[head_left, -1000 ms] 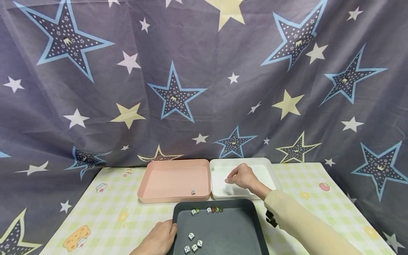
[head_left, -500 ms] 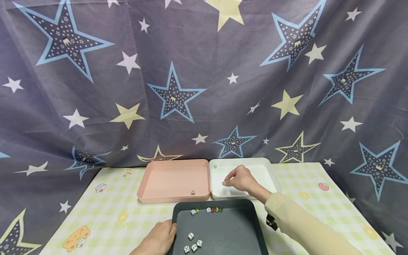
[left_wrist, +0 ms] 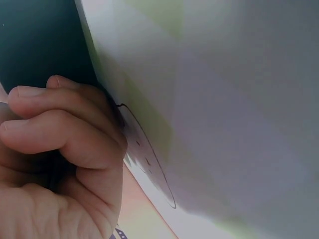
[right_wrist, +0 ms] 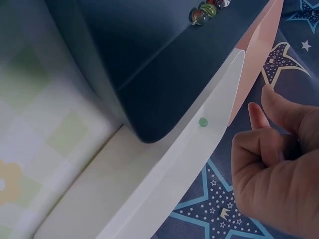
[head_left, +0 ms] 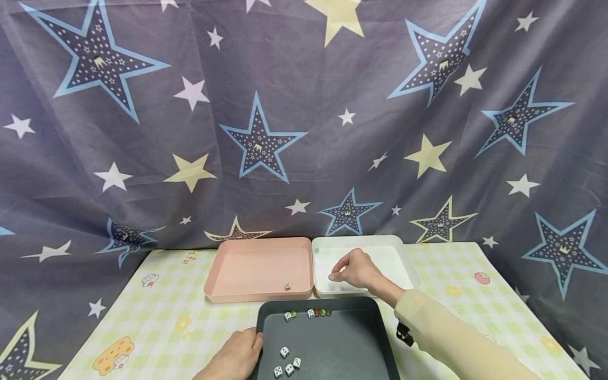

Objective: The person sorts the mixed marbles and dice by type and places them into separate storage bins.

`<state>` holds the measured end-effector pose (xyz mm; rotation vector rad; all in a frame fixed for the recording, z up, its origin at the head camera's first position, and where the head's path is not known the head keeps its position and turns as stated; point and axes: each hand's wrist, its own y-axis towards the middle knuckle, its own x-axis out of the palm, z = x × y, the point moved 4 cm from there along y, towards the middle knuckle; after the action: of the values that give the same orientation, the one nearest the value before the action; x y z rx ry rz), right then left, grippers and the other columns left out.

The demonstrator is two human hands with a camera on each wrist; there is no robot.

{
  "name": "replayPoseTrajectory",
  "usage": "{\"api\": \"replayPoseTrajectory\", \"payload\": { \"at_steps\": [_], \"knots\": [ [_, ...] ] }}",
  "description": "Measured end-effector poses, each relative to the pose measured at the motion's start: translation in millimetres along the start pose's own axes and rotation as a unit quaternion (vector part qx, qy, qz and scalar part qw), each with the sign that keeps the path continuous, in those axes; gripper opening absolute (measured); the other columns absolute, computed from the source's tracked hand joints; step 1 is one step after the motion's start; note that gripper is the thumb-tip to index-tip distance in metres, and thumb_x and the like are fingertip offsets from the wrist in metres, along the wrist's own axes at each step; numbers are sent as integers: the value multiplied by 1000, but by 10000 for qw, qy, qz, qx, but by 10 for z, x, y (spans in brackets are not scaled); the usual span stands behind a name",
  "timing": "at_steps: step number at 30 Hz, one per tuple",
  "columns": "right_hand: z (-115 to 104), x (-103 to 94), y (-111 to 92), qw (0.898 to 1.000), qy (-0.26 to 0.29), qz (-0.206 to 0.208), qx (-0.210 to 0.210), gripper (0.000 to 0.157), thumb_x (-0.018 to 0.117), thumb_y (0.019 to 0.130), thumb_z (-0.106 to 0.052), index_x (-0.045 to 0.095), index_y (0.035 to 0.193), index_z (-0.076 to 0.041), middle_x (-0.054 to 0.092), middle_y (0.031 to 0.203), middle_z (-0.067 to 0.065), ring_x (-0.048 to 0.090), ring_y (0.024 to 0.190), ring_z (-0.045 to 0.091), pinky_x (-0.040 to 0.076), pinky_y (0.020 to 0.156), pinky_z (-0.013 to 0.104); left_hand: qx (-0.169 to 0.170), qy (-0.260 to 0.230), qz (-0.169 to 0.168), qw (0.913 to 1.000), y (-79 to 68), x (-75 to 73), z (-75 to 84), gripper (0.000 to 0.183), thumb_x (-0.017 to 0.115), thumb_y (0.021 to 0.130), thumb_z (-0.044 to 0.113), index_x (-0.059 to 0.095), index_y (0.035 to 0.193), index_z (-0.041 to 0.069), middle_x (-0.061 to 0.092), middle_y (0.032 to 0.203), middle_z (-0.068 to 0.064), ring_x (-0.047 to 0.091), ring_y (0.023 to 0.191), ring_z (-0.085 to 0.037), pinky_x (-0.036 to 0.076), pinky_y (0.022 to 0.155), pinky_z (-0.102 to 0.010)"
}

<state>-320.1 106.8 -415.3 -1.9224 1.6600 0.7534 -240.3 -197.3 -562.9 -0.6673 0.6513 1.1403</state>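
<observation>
Star-printed curtain [head_left: 304,68] hangs behind a table under a checked, printed tablecloth [head_left: 180,295]. Landmark for all positions: the dark tray [head_left: 337,348], at the near edge of view.

Left hand [head_left: 236,352] is at the dark tray's left edge, its fingers curled and gripping that side. Right hand [head_left: 357,271] is beyond the dark tray, above the white tray [head_left: 391,264]; its fingers are bent, thumb and forefinger tips close together. Nothing shows between the tips; whether they meet cannot be told. A pale sleeve [head_left: 456,332] and a black band [head_left: 405,333] sit on that arm, to the right of the dark tray.

One green marble [right_wrist: 203,122] lies beyond the dark tray, inside the white tray near its left wall. The pink tray [head_left: 261,264] stands beyond and to the left of the dark tray, beside the white one, and contains a single die [head_left: 287,286].

Contents of the dark tray: four white dice [head_left: 290,369] grouped toward its near left; further dice and coloured marbles [head_left: 323,312] along its far wall.
</observation>
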Motion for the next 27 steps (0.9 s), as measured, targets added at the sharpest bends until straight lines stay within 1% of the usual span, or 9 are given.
{"api": "replayPoseTrajectory", "payload": {
  "at_steps": [4, 8, 13, 17, 24, 27],
  "knots": [
    [-30, 22, -27, 9999, -20, -76, -98, 9, 92, 80, -8, 82, 80, -7, 73, 87, 1, 53, 74, 17, 41, 63, 30, 73, -3, -30, 10000, -3, -1, 6, 39, 42, 112, 23, 65, 82, 13, 59, 66, 2, 60, 64, -15, 51, 62, -42],
    [-64, 49, -49, 9997, -50, -142, -193, 10, 92, 80, -9, 82, 79, -8, 71, 83, 0, 50, 73, 17, 39, 62, 31, 68, 56, 19, 10000, -3, 3, 11, 38, 43, 112, 23, 65, 82, 14, 59, 68, 3, 60, 65, -14, 51, 64, -43],
    [-97, 88, -73, 9993, -44, -240, -275, 10, 92, 80, -9, 83, 80, -8, 70, 84, 0, 49, 73, 17, 39, 62, 30, 62, 76, 90, 9999, -1, 9, 18, 38, 44, 112, 21, 65, 82, 14, 60, 68, 3, 60, 65, -14, 51, 64, -44],
    [-105, 131, -94, 9989, -44, -368, -289, 9, 92, 81, -9, 83, 80, -10, 68, 80, -1, 49, 72, 16, 41, 63, 31, 54, 75, 106, 9999, -2, 8, 19, 38, 44, 112, 21, 65, 82, 13, 59, 67, 2, 59, 64, -14, 50, 62, -43],
    [-148, 167, -168, 9976, -66, -497, -487, 11, 93, 78, -10, 83, 81, -10, 67, 70, -4, 55, 74, 15, 48, 69, 31, 80, 82, 78, 9999, -4, 7, 18, 38, 43, 112, 21, 66, 83, 12, 59, 67, 2, 59, 64, -14, 51, 63, -44],
    [-170, 180, -191, 9971, -39, -547, -533, 11, 93, 78, -11, 83, 81, -10, 66, 65, -3, 54, 72, 15, 47, 66, 30, 77, 67, 68, 9999, -2, 4, 15, 37, 43, 112, 21, 66, 83, 12, 59, 67, 2, 59, 64, -15, 51, 63, -44]
  ]
}}
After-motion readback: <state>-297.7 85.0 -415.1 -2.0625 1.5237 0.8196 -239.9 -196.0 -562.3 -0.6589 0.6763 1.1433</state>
